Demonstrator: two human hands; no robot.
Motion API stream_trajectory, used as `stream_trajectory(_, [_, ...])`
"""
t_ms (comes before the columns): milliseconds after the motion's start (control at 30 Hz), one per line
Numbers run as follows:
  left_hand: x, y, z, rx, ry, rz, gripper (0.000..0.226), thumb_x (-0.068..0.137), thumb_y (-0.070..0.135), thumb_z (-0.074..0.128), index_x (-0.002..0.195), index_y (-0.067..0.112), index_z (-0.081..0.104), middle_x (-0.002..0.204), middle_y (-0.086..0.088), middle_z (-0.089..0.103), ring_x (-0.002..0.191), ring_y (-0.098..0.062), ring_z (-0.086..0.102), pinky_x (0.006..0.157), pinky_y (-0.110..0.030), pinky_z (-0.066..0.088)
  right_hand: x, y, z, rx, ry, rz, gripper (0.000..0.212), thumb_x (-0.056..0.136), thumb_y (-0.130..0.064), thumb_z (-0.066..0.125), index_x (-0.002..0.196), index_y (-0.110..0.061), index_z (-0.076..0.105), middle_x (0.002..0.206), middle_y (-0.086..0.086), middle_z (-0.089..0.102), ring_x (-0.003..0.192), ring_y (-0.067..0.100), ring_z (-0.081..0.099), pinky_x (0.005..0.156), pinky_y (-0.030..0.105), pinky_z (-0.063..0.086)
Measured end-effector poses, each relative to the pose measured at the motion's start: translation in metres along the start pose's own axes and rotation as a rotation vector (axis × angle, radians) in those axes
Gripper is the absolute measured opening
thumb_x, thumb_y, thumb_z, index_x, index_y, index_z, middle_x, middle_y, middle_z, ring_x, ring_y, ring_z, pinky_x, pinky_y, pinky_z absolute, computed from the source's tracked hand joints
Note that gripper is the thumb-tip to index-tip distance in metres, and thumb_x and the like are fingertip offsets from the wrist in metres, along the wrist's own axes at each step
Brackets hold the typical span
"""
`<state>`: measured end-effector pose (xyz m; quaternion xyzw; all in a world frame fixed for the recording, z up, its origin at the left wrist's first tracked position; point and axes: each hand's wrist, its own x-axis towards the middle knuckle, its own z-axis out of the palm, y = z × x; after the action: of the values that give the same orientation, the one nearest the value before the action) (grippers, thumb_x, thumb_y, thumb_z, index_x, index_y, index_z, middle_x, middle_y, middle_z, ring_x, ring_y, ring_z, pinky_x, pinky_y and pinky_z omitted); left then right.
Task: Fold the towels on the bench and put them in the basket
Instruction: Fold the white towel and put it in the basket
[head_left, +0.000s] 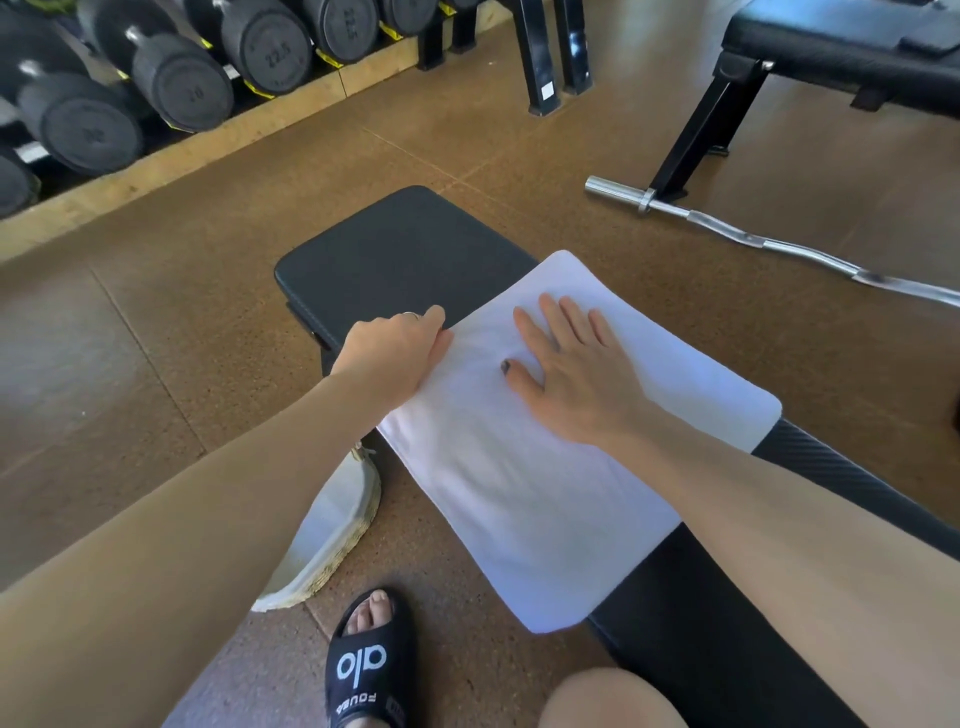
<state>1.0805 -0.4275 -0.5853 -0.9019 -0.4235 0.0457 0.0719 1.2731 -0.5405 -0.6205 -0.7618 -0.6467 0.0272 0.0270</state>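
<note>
Your black padded tabletop (395, 249) carries one white towel (545, 483) laid flat across it, its near edge overhanging the side.

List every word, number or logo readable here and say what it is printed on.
"alo": black slide sandal, across the strap.
"ROUEA", roughly, upside down and unclear: same strap, below the logo.
"22.5": end of a dumbbell on the rack.
"22.5", faint: neighbouring dumbbell.
Other dumbbell numbers: too blurred to read.
</note>
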Motion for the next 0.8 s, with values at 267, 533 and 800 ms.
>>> stream_trajectory(267, [-0.017, -0.008, -0.010, -0.128, -0.124, -0.081, 0.029, 0.106, 0.045, 0.033, 0.098, 0.017, 0.030, 0.090, -0.003, 0.044, 0.065, -0.019, 0.047, 0.060, -0.033, 0.038, -0.001, -0.001, 0.000, -0.007, 0.015, 0.003, 0.072, 0.098, -0.062, 0.008, 0.161, -0.028, 0.008, 0.169, 0.006, 0.005, 0.155, 0.027, 0.005, 0.125, 0.046, 0.007])
stream_trajectory(533, [-0.020, -0.023, -0.012, -0.091, -0.111, -0.065, 0.026, 0.109, 0.038, 0.030, 0.094, 0.018, 0.039, 0.075, -0.004, 0.054, 0.060, -0.018, 0.051, 0.048, -0.030, 0.034, -0.002, 0.000, -0.001, -0.002, 0.005, 0.002, 0.068, 0.101, -0.061, 0.012, 0.161, -0.029, 0.006, 0.169, 0.005, 0.001, 0.155, 0.025, 0.001, 0.125, 0.044, 0.004])
stream_trajectory(800, [-0.030, -0.020, -0.002, -0.098, -0.089, -0.045, 0.016, 0.107, 0.029, 0.031, 0.099, 0.017, 0.038, 0.079, -0.002, 0.051, 0.061, -0.020, 0.049, 0.054, -0.030, 0.036, -0.004, -0.001, -0.003, -0.014, -0.005, -0.003, 0.069, 0.101, -0.061, 0.010, 0.161, -0.028, 0.006, 0.169, 0.006, 0.002, 0.155, 0.027, 0.002, 0.125, 0.045, 0.005])
